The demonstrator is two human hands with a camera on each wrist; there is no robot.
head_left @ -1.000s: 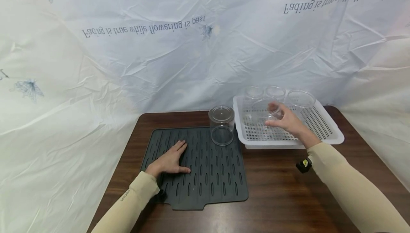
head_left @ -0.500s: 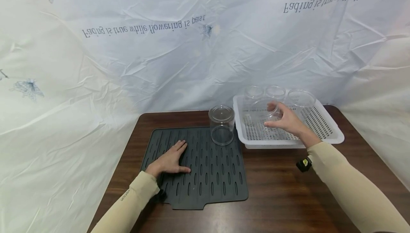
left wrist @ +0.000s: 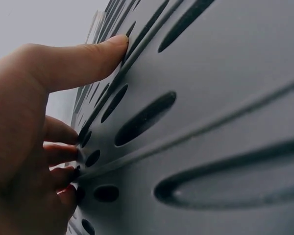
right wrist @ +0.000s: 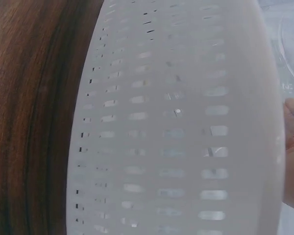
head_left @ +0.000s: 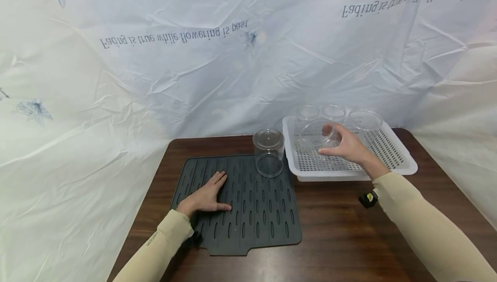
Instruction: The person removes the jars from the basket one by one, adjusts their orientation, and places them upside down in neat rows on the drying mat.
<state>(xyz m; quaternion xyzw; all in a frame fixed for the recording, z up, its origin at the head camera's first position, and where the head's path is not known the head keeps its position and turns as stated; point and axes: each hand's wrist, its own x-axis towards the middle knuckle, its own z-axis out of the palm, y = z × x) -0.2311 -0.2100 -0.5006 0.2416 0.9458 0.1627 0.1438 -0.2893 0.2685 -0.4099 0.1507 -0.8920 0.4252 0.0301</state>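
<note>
My left hand rests flat on the dark grey ribbed mat; in the left wrist view its thumb and fingertips touch the slotted surface. Inside the white perforated basket, my right hand grips a clear glass from its right side, thumb nearer me. That glass leans, its round rim tipped toward me. In the right wrist view the basket wall hides most of the hand and glass. Another clear glass stands upside down at the mat's far right corner.
Three more clear glasses stand in the basket: two at the back, a back-left glass and a middle one, plus a wider glass at right. The basket sits on a brown wooden table, right of the mat. A white curtain hangs behind.
My right hand has shifted slightly left with the glass, whose rim has tipped further toward me. My left hand has stayed on the mat.
</note>
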